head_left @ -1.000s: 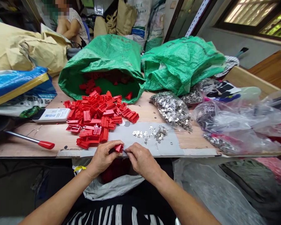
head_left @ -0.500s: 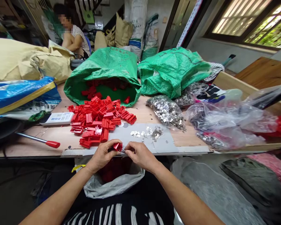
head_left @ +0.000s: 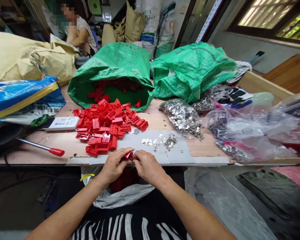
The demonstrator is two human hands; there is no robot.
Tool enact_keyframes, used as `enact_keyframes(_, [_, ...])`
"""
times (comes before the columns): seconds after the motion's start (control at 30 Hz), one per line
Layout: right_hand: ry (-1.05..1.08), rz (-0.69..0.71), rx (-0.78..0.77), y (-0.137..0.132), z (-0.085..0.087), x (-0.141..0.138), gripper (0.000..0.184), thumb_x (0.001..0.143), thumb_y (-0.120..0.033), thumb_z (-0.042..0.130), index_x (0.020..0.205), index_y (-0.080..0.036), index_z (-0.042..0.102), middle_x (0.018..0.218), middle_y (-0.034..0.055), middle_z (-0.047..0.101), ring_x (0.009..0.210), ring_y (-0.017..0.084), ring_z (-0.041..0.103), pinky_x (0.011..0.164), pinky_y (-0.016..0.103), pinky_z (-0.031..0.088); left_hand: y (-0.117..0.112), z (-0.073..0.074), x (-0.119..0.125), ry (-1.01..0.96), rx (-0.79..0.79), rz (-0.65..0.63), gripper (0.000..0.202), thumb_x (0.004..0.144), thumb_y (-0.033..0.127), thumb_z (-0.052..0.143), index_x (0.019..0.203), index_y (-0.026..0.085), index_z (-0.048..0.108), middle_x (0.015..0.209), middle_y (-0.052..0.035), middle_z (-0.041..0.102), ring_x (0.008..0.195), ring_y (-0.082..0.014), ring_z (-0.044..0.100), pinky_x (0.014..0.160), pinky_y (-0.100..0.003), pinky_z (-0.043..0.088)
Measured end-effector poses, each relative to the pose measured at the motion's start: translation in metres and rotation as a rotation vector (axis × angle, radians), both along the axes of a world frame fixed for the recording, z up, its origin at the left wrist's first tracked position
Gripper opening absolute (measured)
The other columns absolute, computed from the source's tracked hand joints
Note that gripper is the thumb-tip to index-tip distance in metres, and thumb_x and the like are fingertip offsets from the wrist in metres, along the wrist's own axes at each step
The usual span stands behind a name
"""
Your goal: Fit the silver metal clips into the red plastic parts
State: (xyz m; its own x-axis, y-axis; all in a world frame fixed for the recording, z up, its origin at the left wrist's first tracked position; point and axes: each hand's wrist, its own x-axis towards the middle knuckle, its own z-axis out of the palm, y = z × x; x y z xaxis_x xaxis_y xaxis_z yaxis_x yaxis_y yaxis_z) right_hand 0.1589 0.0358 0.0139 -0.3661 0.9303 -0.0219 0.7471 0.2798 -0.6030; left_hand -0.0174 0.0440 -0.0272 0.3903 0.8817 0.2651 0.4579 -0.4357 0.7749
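My left hand (head_left: 114, 165) is closed around a red plastic part (head_left: 129, 155) at the table's front edge. Against the same part, the fingers of my right hand (head_left: 150, 166) are pinched together; whatever they hold is hidden. Just beyond the hands lies a grey sheet (head_left: 135, 146) bearing small flat silver pieces (head_left: 148, 142) and a little heap of small metal bits (head_left: 171, 142). A pile of similar red plastic parts (head_left: 103, 126) spreads to the left. Below my hands, a whitish sack (head_left: 130, 197) in my lap gapes, with dark red inside.
Red parts spill from a green sack (head_left: 115, 63); another green sack (head_left: 190, 70) stands beside it. A clear bag of metal pieces (head_left: 182, 115) lies right. A red-tipped lever (head_left: 57, 152) and white box (head_left: 62, 123) are left. A person (head_left: 81, 35) sits behind.
My hands have drawn closer together around the red part, and the right fingertips now cover its end. The view has shifted slightly; the pile looks the same.
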Motion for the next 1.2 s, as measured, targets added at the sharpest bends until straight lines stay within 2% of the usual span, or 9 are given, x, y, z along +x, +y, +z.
enact_keyframes(0.2, [-0.040,0.001,0.046,-0.010,-0.004,0.001,0.012,0.086,-0.015,0.048,0.091,-0.019,0.058,0.087,0.0051,0.060,0.081,0.018,0.058,0.072,0.029,0.042,-0.008,0.007,0.008,-0.108,-0.072,0.109,0.033,0.077,0.012,0.062,0.108,0.022,0.061,0.103,-0.0051,0.068,0.095,-0.0205,0.061,0.086,-0.034,0.046])
enact_keyframes(0.33, [0.206,0.001,0.138,-0.017,-0.001,0.007,0.019,0.092,-0.021,0.041,0.104,-0.022,0.057,0.095,0.0064,0.059,0.087,0.018,0.058,0.077,0.030,0.045,-0.021,0.016,0.005,-0.265,-0.139,0.218,0.022,0.072,0.017,0.069,0.092,0.021,0.060,0.088,-0.0013,0.064,0.084,-0.0188,0.060,0.079,-0.031,0.046])
enact_keyframes(0.47, [0.415,-0.061,0.102,-0.027,0.006,0.009,0.018,0.095,-0.028,0.039,0.106,-0.021,0.051,0.088,0.0037,0.061,0.069,0.014,0.056,0.069,0.027,0.045,-0.033,0.034,-0.003,-0.727,-0.411,0.262,0.029,0.073,0.023,0.070,0.097,0.023,0.055,0.088,0.0023,0.064,0.081,-0.0145,0.063,0.077,-0.028,0.048])
enact_keyframes(0.57, [0.434,0.035,-0.033,-0.035,0.014,0.003,0.026,0.095,-0.029,0.038,0.120,-0.022,0.045,0.073,-0.0020,0.060,0.064,0.012,0.055,0.067,0.026,0.044,-0.040,0.046,-0.007,-1.095,-0.689,0.187,0.019,0.076,0.024,0.069,0.087,0.021,0.055,0.086,0.0018,0.068,0.086,-0.0141,0.067,0.084,-0.027,0.048])
enact_keyframes(0.67, [0.412,0.124,-0.087,-0.041,0.023,-0.007,0.040,0.096,-0.029,0.038,0.135,-0.022,0.036,0.065,-0.0051,0.058,0.061,0.012,0.054,0.068,0.024,0.042,-0.045,0.051,-0.009,-1.293,-0.930,0.105,0.012,0.078,0.022,0.067,0.079,0.018,0.056,0.082,-0.0020,0.071,0.088,-0.0176,0.070,0.089,-0.030,0.049])
enact_keyframes(0.77, [0.374,0.154,-0.076,-0.042,0.032,-0.014,0.040,0.095,-0.030,0.040,0.135,-0.024,0.041,0.063,-0.0054,0.058,0.060,0.011,0.053,0.067,0.023,0.041,-0.051,0.053,-0.009,-1.380,-1.036,0.127,0.007,0.083,0.019,0.061,0.088,0.014,0.062,0.084,-0.0056,0.073,0.083,-0.0181,0.071,0.087,-0.032,0.053])
enact_keyframes(0.9, [0.350,0.175,-0.069,-0.042,0.039,-0.020,0.035,0.095,-0.032,0.041,0.129,-0.024,0.049,0.061,-0.0050,0.057,0.058,0.011,0.053,0.063,0.022,0.041,-0.056,0.057,-0.010,-1.441,-1.088,0.132,0.018,0.090,0.017,0.050,0.087,0.010,0.066,0.085,-0.0082,0.074,0.080,-0.0167,0.071,0.085,-0.031,0.055])
enact_keyframes(1.13, [0.434,0.078,-0.013,-0.036,0.034,-0.021,0.033,0.096,-0.039,0.039,0.110,-0.022,0.064,0.055,-0.0038,0.049,0.052,0.011,0.047,0.054,0.021,0.038,-0.058,0.057,-0.007,-1.507,-1.122,0.117,0.021,0.091,0.015,0.048,0.085,0.007,0.067,0.085,-0.0118,0.075,0.083,-0.0211,0.072,0.093,-0.039,0.053])
enact_keyframes(1.2, [0.443,0.109,-0.047,-0.035,0.034,-0.019,0.035,0.096,-0.040,0.038,0.113,-0.021,0.062,0.056,-0.0039,0.048,0.052,0.010,0.046,0.054,0.021,0.038,-0.057,0.057,-0.006,-1.526,-1.139,0.153,0.022,0.091,0.015,0.049,0.084,0.007,0.067,0.084,-0.0120,0.075,0.081,-0.0209,0.072,0.092,-0.038,0.053])
